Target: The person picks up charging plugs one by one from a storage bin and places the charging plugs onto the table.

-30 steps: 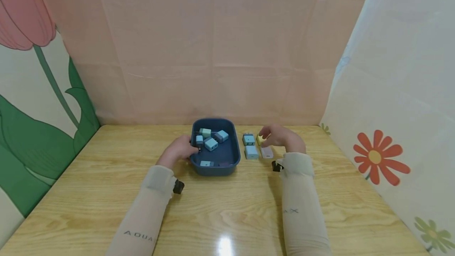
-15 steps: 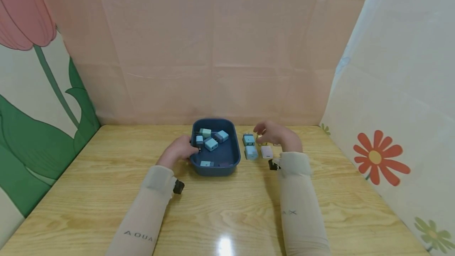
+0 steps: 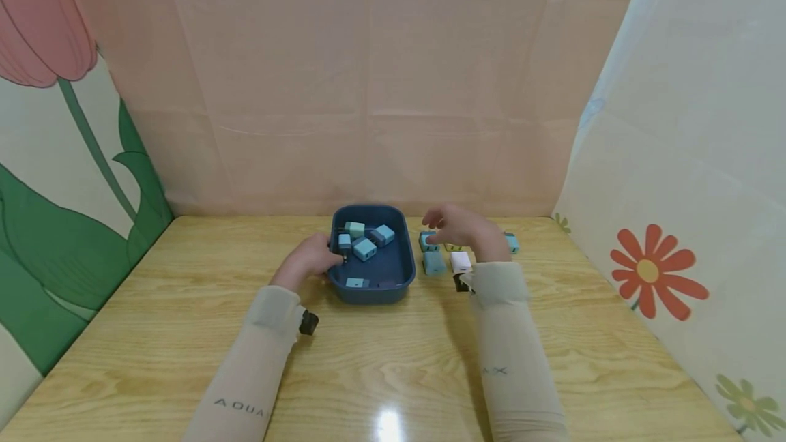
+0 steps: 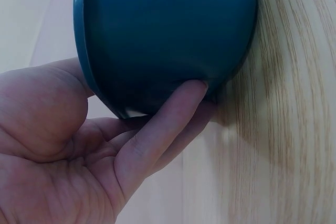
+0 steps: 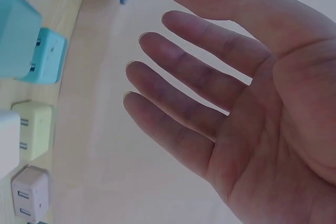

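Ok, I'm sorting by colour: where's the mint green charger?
In the head view, the mint green charger lies inside the blue tub, near its far left corner, just beyond a small light blue charger.

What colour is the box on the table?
The box is dark blue, clearest in the head view.

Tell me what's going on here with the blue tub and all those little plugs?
A person's left hand holds the side of the blue tub on the wooden table. Several plugs in the tub are mostly light blue, with one green. More plugs sit on the table to the tub's right, including a white plug and a yellow plug. The right hand is near those, fingers spread, holding nothing.
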The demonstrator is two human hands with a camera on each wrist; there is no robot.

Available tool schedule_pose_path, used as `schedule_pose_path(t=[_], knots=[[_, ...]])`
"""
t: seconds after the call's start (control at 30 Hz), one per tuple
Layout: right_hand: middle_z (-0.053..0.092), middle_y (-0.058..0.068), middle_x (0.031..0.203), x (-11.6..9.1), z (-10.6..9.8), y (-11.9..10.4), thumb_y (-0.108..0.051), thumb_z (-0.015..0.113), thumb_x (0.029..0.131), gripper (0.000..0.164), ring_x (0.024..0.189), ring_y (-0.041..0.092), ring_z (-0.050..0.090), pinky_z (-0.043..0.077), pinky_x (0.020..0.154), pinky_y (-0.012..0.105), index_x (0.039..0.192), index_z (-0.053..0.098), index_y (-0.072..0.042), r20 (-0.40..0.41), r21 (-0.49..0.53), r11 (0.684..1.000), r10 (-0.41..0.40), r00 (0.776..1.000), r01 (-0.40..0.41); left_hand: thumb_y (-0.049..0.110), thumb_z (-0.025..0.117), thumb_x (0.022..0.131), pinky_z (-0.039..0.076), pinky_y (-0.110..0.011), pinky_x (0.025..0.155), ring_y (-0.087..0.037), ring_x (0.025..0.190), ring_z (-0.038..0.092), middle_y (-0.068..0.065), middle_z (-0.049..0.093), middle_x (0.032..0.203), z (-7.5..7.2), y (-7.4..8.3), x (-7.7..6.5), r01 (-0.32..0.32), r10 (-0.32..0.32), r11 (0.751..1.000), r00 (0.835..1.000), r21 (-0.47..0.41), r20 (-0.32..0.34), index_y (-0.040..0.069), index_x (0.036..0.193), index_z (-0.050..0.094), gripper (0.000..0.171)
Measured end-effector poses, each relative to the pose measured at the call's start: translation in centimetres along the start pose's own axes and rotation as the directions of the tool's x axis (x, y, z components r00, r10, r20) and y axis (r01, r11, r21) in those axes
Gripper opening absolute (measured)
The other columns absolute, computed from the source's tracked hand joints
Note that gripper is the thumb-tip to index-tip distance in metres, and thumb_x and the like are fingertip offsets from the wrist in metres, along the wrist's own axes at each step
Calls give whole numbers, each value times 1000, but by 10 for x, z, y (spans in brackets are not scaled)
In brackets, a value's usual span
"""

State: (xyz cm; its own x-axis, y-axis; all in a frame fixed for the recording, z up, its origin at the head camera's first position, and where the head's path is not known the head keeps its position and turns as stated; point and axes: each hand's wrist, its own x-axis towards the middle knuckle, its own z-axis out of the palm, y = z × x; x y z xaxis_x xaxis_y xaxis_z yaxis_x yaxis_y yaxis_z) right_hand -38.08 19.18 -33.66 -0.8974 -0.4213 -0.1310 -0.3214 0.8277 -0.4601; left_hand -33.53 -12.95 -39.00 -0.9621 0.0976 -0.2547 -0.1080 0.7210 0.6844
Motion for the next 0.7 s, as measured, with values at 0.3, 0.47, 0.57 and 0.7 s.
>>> schedule_pose_path(t=[0.3,0.47,0.57,0.7], knots=[[67,20,149,0,4,-25,-21,72,103,45,140,40,61,52,118,58,144,65,-4,3,-62,993,-98,995,99,17,64,106,63,-33,80,-22,87,74,-22,76,121,0,-3,0,-10,10,1000,1000,-3,-1,-4,133,67,33],[67,16,151,3,11,-44,-23,72,105,44,142,37,62,53,118,55,145,66,-6,14,-79,991,-110,994,110,17,64,107,64,-34,82,-23,88,74,-22,75,122,0,-4,1,-3,3,1000,1000,-13,-1,-4,133,66,33],[69,14,148,6,19,-54,-22,73,105,41,139,34,64,55,117,52,144,67,-9,31,-117,982,-145,989,147,16,64,107,65,-35,84,-23,88,75,-23,75,123,0,-4,0,-5,5,1000,1000,-20,0,-4,133,66,33],[71,12,144,9,29,-69,-23,72,105,37,134,32,67,57,113,49,140,70,-11,68,-194,960,-193,979,203,16,64,107,65,-36,84,-23,88,75,-23,75,124,0,-2,-1,-6,6,1000,1000,-23,4,-5,133,66,33]])
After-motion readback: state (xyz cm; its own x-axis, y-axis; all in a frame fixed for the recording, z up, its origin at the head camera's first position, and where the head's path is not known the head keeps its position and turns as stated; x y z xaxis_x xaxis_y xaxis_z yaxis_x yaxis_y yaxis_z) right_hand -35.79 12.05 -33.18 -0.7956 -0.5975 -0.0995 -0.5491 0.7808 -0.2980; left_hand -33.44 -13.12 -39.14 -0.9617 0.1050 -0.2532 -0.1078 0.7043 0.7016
